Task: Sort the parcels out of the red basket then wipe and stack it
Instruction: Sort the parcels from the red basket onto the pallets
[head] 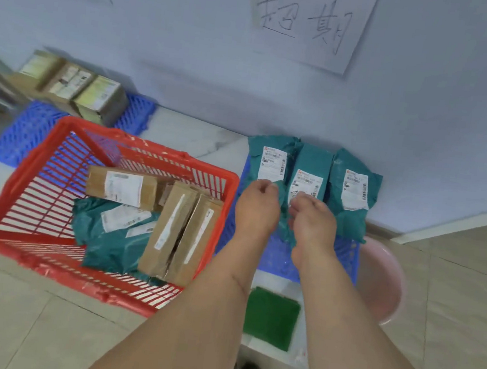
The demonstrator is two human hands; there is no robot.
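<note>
The red basket (21, 204) stands on the floor at left and holds three brown cardboard boxes (170, 230) and a teal bag parcel (114, 239). To its right, three teal bag parcels lean against the wall on a blue pallet (346, 256). Both hands are on the middle teal parcel (311, 167). My left hand (257, 210) and my right hand (311, 219) each pinch its lower part with curled fingers. The left teal parcel (266, 156) and the right teal parcel (353, 191) stand beside it.
A green cloth (271, 318) lies on the floor between my forearms. A pink basin (383, 279) sits at right. Another blue pallet (26, 132) with cardboard boxes (94, 97) is behind the basket. A paper sign (312, 22) hangs on the wall.
</note>
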